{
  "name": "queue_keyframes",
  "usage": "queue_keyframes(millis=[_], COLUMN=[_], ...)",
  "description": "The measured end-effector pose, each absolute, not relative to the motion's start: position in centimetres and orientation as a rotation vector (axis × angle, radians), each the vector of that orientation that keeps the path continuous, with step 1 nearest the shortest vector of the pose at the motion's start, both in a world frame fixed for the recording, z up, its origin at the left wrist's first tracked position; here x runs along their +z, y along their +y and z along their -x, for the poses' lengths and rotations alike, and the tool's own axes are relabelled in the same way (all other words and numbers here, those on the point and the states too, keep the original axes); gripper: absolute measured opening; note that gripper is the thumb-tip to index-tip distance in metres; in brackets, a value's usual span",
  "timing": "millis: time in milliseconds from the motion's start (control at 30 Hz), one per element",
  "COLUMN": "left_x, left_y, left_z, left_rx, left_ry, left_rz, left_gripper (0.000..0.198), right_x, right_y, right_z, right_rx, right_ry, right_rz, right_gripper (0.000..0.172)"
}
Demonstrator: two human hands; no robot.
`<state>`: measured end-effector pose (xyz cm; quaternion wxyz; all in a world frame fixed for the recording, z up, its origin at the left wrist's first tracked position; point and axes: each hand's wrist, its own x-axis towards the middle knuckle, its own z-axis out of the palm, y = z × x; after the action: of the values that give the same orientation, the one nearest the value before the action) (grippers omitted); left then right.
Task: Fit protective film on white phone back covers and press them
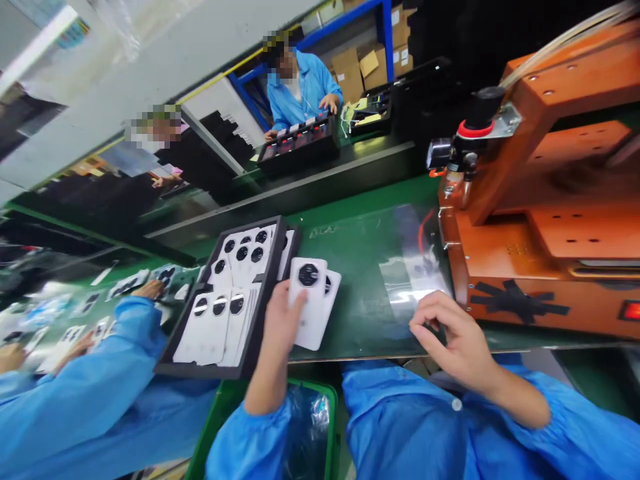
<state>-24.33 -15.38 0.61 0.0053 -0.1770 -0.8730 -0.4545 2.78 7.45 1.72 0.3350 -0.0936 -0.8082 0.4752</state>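
Observation:
My left hand (283, 317) has its thumb on the face of a white phone back cover (310, 303) with a round black camera ring. Partly under that cover lies a second white phone back cover (329, 300); whether my fingers grip it too is hidden. Beside my left wrist, a black tray (247, 343) holds several similar white covers. My right hand (450, 337) is curled, thumb and fingertips close together, at the near edge of a clear plastic film (400, 287). Anything between those fingertips is too small to make out.
An orange press machine (500, 267) with a pressure regulator stands at the right of the green bench (350, 233). Below the bench edge sits a green bin (330, 413). Co-workers' blue sleeves (110, 360) reach in from the left; another person (303, 83) works across the bench.

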Motion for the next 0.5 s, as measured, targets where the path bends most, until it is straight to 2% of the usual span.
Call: queue_keyframes(millis=[100,267,367,500], left_x=[-2.7,-1.3,-0.6,-2.3], left_y=[-11.0,-11.1,-11.4,-9.9], left_z=[22.1,21.5,19.3,14.0], left_rx=[-1.446,-1.445,-1.574,-1.802], left_ry=[-2.784,-2.728,-2.795,-2.902], left_rz=[0.565,0.461,0.516,0.658], left_gripper=[0.037,0.031,0.036,0.043], right_x=[1.6,1.6,1.4,0.2], right_y=[7.6,8.5,8.5,8.1], right_z=[-2.1,-1.6,-0.8,1.3], right_rx=[1.341,1.420,1.492,1.574], right_ry=[-2.121,-2.051,-2.002,-1.993], right_rz=[0.341,0.532,0.576,0.597], right_gripper=[0.015,0.018,0.018,0.017])
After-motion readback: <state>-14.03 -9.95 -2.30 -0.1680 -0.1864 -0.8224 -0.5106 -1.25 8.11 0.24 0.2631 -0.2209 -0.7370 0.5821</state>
